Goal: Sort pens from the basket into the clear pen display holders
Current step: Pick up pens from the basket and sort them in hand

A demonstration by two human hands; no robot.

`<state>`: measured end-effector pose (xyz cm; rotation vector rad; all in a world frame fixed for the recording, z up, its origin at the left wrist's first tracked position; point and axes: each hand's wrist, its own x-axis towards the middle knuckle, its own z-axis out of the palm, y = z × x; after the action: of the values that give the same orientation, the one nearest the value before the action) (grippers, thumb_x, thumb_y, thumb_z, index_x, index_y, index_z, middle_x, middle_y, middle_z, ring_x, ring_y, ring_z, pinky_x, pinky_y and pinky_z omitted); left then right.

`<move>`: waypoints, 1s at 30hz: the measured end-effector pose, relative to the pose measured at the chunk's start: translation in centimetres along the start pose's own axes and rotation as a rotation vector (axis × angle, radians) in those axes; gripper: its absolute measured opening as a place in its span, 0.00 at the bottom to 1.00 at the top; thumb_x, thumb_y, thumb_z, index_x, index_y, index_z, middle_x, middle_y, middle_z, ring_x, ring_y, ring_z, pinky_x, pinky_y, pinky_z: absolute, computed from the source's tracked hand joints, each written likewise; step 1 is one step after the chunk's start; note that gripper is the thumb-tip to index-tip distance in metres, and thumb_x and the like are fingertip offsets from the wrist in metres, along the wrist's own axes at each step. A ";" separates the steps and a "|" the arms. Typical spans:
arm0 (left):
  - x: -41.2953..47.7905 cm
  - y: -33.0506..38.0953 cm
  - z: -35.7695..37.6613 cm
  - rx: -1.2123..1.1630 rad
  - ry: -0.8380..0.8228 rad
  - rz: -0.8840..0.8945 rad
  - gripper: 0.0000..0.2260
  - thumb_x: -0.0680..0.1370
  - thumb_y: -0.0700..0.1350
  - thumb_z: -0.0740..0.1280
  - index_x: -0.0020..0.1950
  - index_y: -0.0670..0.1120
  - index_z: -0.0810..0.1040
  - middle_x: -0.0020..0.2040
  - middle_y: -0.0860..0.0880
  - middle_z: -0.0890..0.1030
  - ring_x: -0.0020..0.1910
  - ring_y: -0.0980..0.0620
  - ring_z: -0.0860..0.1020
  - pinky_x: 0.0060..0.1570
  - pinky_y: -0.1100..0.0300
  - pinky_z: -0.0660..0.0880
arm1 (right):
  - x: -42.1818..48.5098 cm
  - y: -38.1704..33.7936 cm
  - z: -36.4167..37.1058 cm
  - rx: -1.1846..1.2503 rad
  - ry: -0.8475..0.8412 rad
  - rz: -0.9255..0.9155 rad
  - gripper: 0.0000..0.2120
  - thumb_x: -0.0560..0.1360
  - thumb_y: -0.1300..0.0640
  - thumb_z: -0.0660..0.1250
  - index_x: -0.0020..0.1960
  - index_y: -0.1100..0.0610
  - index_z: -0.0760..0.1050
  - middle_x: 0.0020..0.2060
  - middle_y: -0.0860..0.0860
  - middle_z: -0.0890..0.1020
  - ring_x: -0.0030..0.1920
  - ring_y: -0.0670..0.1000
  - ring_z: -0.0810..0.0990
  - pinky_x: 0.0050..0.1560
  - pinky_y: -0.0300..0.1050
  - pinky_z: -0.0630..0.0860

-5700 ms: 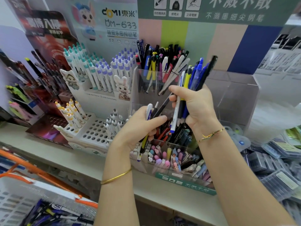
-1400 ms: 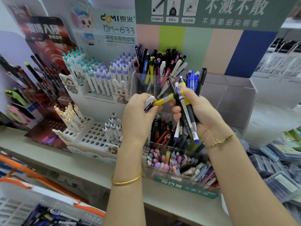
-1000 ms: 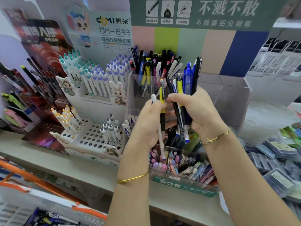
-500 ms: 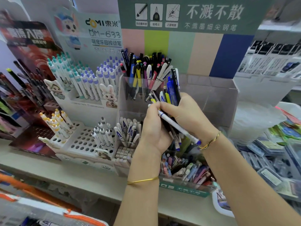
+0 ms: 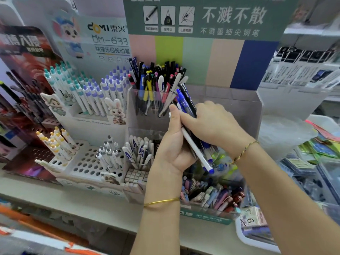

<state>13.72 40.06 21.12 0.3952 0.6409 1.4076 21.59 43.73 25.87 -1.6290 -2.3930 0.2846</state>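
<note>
The left hand [image 5: 173,150] now grips pens [image 5: 184,102] alongside the right hand [image 5: 211,122].

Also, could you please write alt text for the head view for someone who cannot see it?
A left hand and a right hand together grip a bundle of pens before a clear display holder on a shelf. A white pen slants down from it.

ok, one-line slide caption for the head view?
Sorting pens: left hand holds a white pen against the pen bundle gripped in the right hand, in front of the clear display holder.
</note>
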 end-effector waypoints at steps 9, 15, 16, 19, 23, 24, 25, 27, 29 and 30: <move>1.7 -1.1 1.9 0.068 0.051 0.074 0.40 0.63 0.65 0.64 0.70 0.44 0.69 0.62 0.36 0.78 0.55 0.40 0.81 0.53 0.40 0.79 | -0.2 1.9 0.0 0.108 0.074 0.024 0.31 0.75 0.32 0.39 0.48 0.56 0.68 0.45 0.53 0.65 0.56 0.60 0.71 0.47 0.51 0.65; 2.2 -1.8 2.8 0.014 0.084 0.124 0.34 0.66 0.56 0.68 0.69 0.44 0.71 0.61 0.37 0.79 0.56 0.39 0.80 0.49 0.43 0.80 | -0.3 2.6 -1.3 0.367 0.018 -0.045 0.20 0.84 0.50 0.43 0.60 0.56 0.70 0.47 0.58 0.73 0.59 0.60 0.70 0.58 0.57 0.70; 2.2 -1.9 2.9 -0.001 0.088 0.134 0.32 0.66 0.54 0.68 0.68 0.43 0.72 0.60 0.37 0.79 0.57 0.39 0.80 0.51 0.42 0.79 | -0.1 2.8 -1.2 0.412 0.035 -0.058 0.16 0.84 0.53 0.44 0.52 0.57 0.69 0.48 0.60 0.75 0.57 0.61 0.70 0.56 0.57 0.71; 2.0 -1.8 2.8 -0.032 0.110 0.211 0.27 0.68 0.48 0.68 0.66 0.42 0.73 0.53 0.39 0.81 0.51 0.41 0.81 0.50 0.45 0.80 | 0.6 3.3 -0.6 0.459 0.088 -0.149 0.16 0.83 0.57 0.50 0.38 0.57 0.65 0.37 0.58 0.74 0.48 0.60 0.73 0.47 0.53 0.70; 1.9 -1.4 2.7 0.057 0.163 0.299 0.23 0.72 0.45 0.67 0.66 0.40 0.74 0.54 0.38 0.81 0.51 0.42 0.81 0.48 0.48 0.81 | 1.2 3.6 -0.4 0.692 0.209 -0.112 0.17 0.81 0.55 0.58 0.43 0.68 0.76 0.37 0.60 0.78 0.39 0.57 0.73 0.41 0.50 0.70; 1.9 -1.3 2.6 0.087 0.171 0.315 0.19 0.75 0.43 0.66 0.65 0.39 0.75 0.53 0.38 0.81 0.51 0.42 0.82 0.49 0.48 0.81 | 1.4 3.5 -0.3 0.723 0.220 -0.100 0.16 0.80 0.55 0.61 0.44 0.67 0.77 0.37 0.59 0.79 0.36 0.54 0.74 0.40 0.50 0.70; 2.0 -1.1 2.4 0.119 0.173 0.326 0.15 0.77 0.41 0.65 0.63 0.39 0.76 0.51 0.39 0.82 0.49 0.43 0.82 0.48 0.49 0.81 | 1.7 3.5 -0.3 0.768 0.210 -0.082 0.14 0.79 0.55 0.63 0.45 0.65 0.78 0.35 0.56 0.79 0.34 0.50 0.73 0.39 0.48 0.70; 2.2 -0.4 2.1 0.200 0.154 0.338 0.11 0.79 0.39 0.63 0.60 0.41 0.77 0.45 0.42 0.83 0.43 0.46 0.82 0.39 0.53 0.81 | 2.2 3.5 -0.4 0.900 0.166 -0.035 0.10 0.78 0.55 0.65 0.44 0.62 0.79 0.32 0.51 0.78 0.31 0.45 0.73 0.34 0.42 0.70; 2.1 0.5 1.9 0.284 0.141 0.323 0.11 0.80 0.40 0.63 0.62 0.41 0.76 0.42 0.45 0.82 0.37 0.48 0.82 0.32 0.57 0.78 | 2.7 3.4 -0.6 0.983 0.171 -0.013 0.11 0.78 0.56 0.66 0.44 0.64 0.79 0.31 0.51 0.75 0.30 0.46 0.71 0.31 0.40 0.67; 2.0 1.0 1.6 0.319 0.146 0.306 0.11 0.80 0.40 0.63 0.61 0.42 0.75 0.41 0.45 0.81 0.34 0.50 0.81 0.30 0.58 0.78 | 3.0 3.3 -0.8 1.017 0.203 -0.010 0.11 0.78 0.56 0.65 0.45 0.65 0.78 0.30 0.52 0.74 0.30 0.47 0.70 0.30 0.40 0.66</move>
<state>14.07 42.40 22.62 0.6692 0.9607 1.6377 23.70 47.77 25.93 -1.0681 -1.6159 1.0558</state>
